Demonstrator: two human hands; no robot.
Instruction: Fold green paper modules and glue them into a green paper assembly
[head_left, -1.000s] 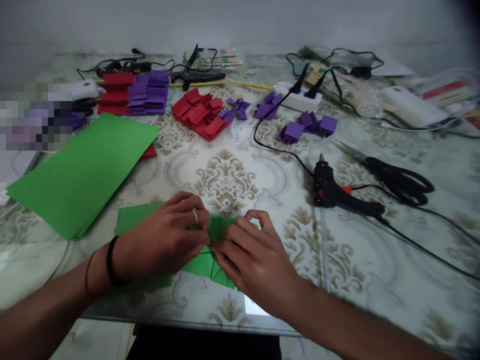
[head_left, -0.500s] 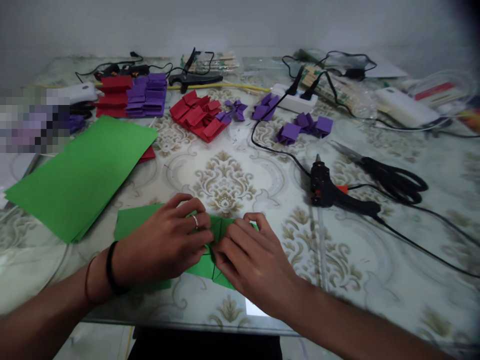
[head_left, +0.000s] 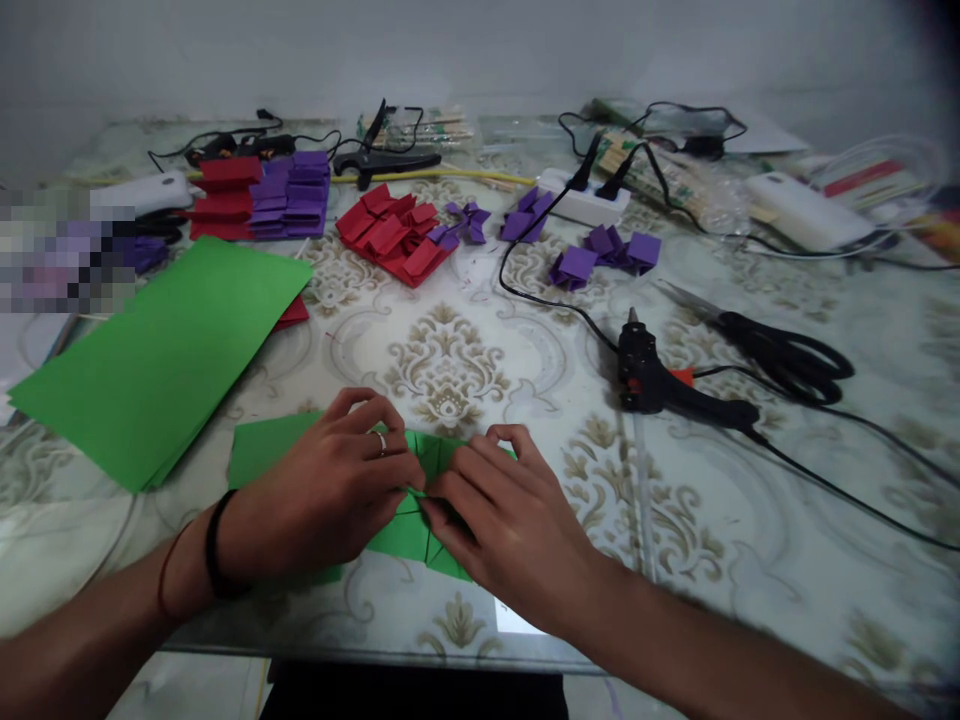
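Observation:
A folded green paper piece (head_left: 411,530) lies at the near table edge, on top of a flat green sheet (head_left: 259,447). My left hand (head_left: 330,490), with a ring and dark wristbands, presses down on the piece with curled fingers. My right hand (head_left: 499,510) meets it from the right, fingertips pinching a fold at the middle of the piece. Both hands cover most of the folds.
A stack of green sheets (head_left: 157,350) lies to the left. A black glue gun (head_left: 652,380) and black scissors (head_left: 780,355) are on the right, with cords trailing. Red folded pieces (head_left: 394,235), purple folded pieces (head_left: 600,255) and a white power strip (head_left: 585,200) sit farther back.
My hands stay on the green piece; the left fingers have shifted slightly toward the middle fold. The view has drifted a little.

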